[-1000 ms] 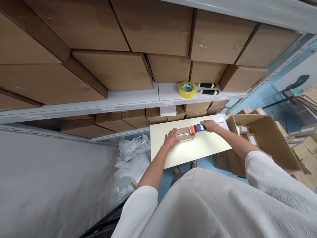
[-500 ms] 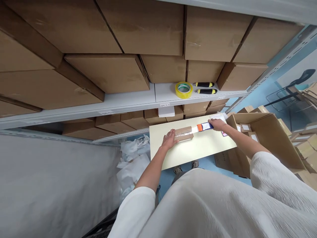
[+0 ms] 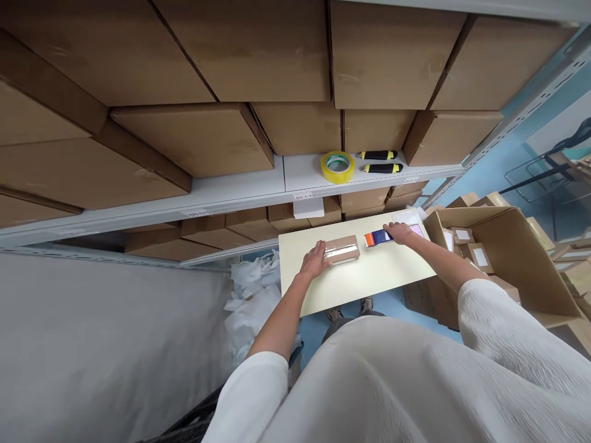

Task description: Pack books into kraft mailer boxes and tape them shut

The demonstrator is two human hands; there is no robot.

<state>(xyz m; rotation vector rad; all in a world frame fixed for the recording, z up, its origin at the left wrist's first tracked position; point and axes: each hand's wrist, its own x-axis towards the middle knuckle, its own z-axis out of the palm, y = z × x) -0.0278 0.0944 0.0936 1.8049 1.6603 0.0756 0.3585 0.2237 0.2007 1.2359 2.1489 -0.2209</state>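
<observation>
We log the metal shelving [image 3: 231,184] first: brown cartons stacked on it, along the far side. Pale worktop [image 3: 351,286] in the middle, just nearer than the shelving. Open carton [image 3: 535,264] at the right of the worktop, smaller boxes with white labels inside. Heap of white sheets [image 3: 253,314] to the left, low down.

The small box [image 3: 341,249] lies flat on the worktop, left of its middle, with a glossy tape band along its top. Blue-and-orange tape dispenser [image 3: 375,238] is just right of it, not touching; we can't make out any tape between them. Yellow tape roll [image 3: 338,178] and two cutters [image 3: 379,167] sit on the shelf beyond.

Taping the box looks like the step in hand. To do it well, we'd keep the box pinned, line the dispenser up with the band, smooth the tape flat and fold its ends snugly over the edges, fingers clear of the cutting edge.

Fingers: left hand [image 3: 314,260] grips the box's left end, thumb to the near side, fingers to the far. Right hand [image 3: 399,232] is closed around the dispenser's right end; its fingertips are too small to read.
</observation>
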